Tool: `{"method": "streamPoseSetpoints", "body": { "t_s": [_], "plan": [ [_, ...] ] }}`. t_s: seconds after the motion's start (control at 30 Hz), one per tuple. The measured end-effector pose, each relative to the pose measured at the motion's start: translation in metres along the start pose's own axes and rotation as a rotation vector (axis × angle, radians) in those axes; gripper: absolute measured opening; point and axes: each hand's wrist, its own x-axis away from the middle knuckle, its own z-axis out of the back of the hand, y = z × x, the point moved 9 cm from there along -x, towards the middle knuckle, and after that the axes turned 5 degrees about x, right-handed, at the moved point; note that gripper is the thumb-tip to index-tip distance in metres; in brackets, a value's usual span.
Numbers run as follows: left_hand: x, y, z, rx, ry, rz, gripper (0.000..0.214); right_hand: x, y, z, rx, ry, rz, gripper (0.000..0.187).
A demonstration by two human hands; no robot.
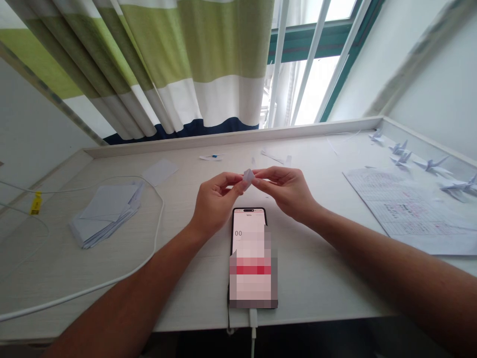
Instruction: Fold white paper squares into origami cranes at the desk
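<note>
Both hands meet above the middle of the white desk [305,278]. My left hand [216,201] and my right hand [286,191] each pinch one side of a small folded piece of white paper [248,175] held between the fingertips. The paper is tiny and partly hidden by the fingers. Right below the hands a phone [249,248] lies flat on the desk with its screen lit.
A stack of white paper squares [104,214] lies at the left, with a white cable [112,281] looping round it. Several folded paper cranes [432,164] line the right edge near a printed sheet [406,209]. A striped curtain [167,64] and window are behind.
</note>
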Motion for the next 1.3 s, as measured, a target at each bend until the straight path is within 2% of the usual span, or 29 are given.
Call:
{"method": "streamPoseSetpoints", "body": {
  "t_s": [0.3, 0.53, 0.67, 0.87, 1.0, 1.17, 1.3],
  "plan": [
    [0.0, -0.005, -0.002, 0.064, -0.017, 0.064, 0.026, 0.001, 0.002, -0.008, -0.054, -0.088, -0.014, 0.023],
    [0.0, -0.007, -0.005, 0.109, -0.055, 0.076, 0.028, 0.0, 0.001, -0.005, -0.002, -0.063, -0.014, 0.023],
    [0.0, -0.003, -0.004, 0.086, -0.042, 0.03, 0.027, 0.0, 0.002, -0.006, -0.012, -0.079, -0.004, 0.025],
    [0.0, 0.023, 0.0, -0.23, -0.025, -0.243, 0.015, 0.001, -0.008, 0.0, 0.177, -0.029, 0.137, 0.032],
    [0.001, 0.032, -0.003, -0.356, -0.076, -0.364, 0.008, 0.001, -0.016, 0.002, 0.437, -0.038, 0.283, 0.023],
    [0.0, 0.033, -0.003, -0.38, -0.081, -0.371, 0.008, 0.001, -0.02, 0.0, 0.533, -0.056, 0.362, 0.022],
    [0.001, 0.031, -0.006, -0.377, -0.11, -0.351, 0.008, 0.004, -0.024, -0.005, 0.622, -0.093, 0.46, 0.013]
  ]
}}
